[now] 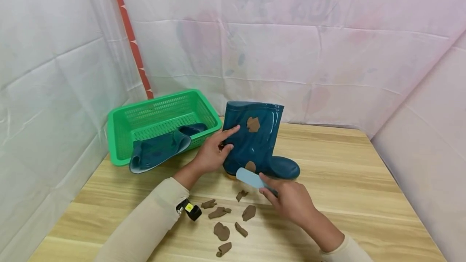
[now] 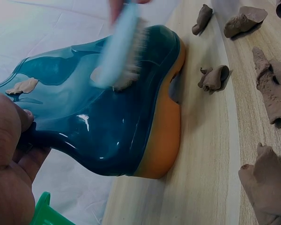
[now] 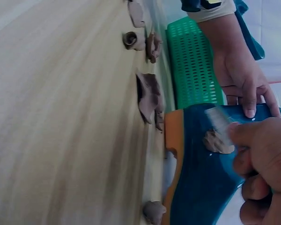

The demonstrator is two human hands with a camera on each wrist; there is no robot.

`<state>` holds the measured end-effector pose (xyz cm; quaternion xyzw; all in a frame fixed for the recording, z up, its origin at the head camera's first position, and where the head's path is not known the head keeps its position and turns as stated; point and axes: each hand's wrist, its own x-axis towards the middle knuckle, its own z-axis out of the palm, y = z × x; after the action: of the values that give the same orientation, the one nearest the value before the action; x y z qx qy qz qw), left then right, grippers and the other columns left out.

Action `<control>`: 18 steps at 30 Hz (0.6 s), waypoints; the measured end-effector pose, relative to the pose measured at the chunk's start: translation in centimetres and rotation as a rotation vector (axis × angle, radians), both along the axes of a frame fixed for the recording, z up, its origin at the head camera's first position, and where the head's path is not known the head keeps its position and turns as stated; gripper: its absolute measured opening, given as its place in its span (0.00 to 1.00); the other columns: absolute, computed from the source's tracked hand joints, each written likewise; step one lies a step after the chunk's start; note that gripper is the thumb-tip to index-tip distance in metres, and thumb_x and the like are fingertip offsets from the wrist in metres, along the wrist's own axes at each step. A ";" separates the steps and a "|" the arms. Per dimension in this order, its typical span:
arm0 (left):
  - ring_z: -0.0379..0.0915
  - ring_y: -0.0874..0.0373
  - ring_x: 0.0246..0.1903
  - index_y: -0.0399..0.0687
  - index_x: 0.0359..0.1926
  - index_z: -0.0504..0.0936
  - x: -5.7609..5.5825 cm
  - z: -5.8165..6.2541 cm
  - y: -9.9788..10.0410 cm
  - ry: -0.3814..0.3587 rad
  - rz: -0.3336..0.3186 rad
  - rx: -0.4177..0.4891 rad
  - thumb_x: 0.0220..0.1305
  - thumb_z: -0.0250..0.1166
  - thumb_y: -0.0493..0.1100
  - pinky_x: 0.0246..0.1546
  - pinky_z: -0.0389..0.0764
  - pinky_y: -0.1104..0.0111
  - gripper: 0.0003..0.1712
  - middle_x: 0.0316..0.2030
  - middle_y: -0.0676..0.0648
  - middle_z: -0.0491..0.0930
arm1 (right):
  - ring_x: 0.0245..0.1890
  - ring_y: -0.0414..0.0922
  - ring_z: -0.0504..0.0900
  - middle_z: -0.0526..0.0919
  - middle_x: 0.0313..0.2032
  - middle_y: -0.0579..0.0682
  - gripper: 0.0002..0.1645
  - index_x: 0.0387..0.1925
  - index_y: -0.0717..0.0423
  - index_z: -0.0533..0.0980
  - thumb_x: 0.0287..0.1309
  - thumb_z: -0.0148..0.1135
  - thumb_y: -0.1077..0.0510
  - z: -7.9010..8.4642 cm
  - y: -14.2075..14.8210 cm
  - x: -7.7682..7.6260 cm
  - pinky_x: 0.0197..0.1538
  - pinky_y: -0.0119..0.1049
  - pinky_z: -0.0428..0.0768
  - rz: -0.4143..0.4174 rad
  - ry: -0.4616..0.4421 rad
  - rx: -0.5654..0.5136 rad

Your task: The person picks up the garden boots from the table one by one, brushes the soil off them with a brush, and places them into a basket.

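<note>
A dark blue rubber boot [image 1: 260,142] with an orange sole [image 2: 165,140] stands upright on the table, toe to the right. My left hand [image 1: 212,153] grips the back of its shaft, thumb on the near side and fingers partly hidden behind. My right hand [image 1: 293,200] holds a light blue scrubbing brush [image 1: 249,178] by its handle. In the left wrist view, its pale bristles [image 2: 135,58] are at the lower brown clay-like patch [image 2: 95,74] and partly cover it. Another brown patch [image 1: 253,124] sticks to the upper shaft.
Several brown clay-like pieces [image 1: 221,231] lie scattered on the wooden table [image 1: 338,165] before the boot. A green basket [image 1: 116,132] stands at the back left, with a second blue boot [image 1: 158,151] leaning over its near rim. White cloth walls [image 1: 269,51] enclose the table.
</note>
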<state>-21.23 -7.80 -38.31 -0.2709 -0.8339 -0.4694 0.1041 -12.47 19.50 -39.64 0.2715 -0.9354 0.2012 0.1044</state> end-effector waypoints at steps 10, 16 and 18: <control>0.63 0.60 0.19 0.62 0.77 0.67 0.0 -0.1 0.0 0.010 -0.011 -0.004 0.74 0.61 0.33 0.26 0.72 0.66 0.35 0.73 0.42 0.65 | 0.17 0.28 0.67 0.84 0.23 0.40 0.27 0.61 0.50 0.83 0.61 0.74 0.49 -0.7 0.1 -0.1 0.19 0.29 0.65 -0.006 -0.031 0.039; 0.61 0.60 0.17 0.62 0.77 0.67 0.0 -0.1 0.0 -0.002 -0.009 0.019 0.75 0.61 0.34 0.25 0.72 0.66 0.35 0.74 0.42 0.63 | 0.15 0.28 0.63 0.82 0.22 0.37 0.28 0.62 0.50 0.83 0.61 0.74 0.49 0.1 0.1 -0.1 0.17 0.29 0.62 0.000 0.036 -0.024; 0.61 0.60 0.17 0.63 0.77 0.67 0.0 -0.1 0.0 0.001 -0.006 0.018 0.75 0.61 0.34 0.25 0.72 0.66 0.35 0.74 0.42 0.63 | 0.15 0.28 0.63 0.82 0.22 0.38 0.27 0.62 0.50 0.82 0.62 0.74 0.49 0.1 0.1 -0.1 0.17 0.29 0.62 -0.011 0.037 -0.027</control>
<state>-21.20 -7.84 -38.43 -0.2728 -0.8287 -0.4772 0.1055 -12.62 19.58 -39.58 0.2685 -0.9320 0.2083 0.1264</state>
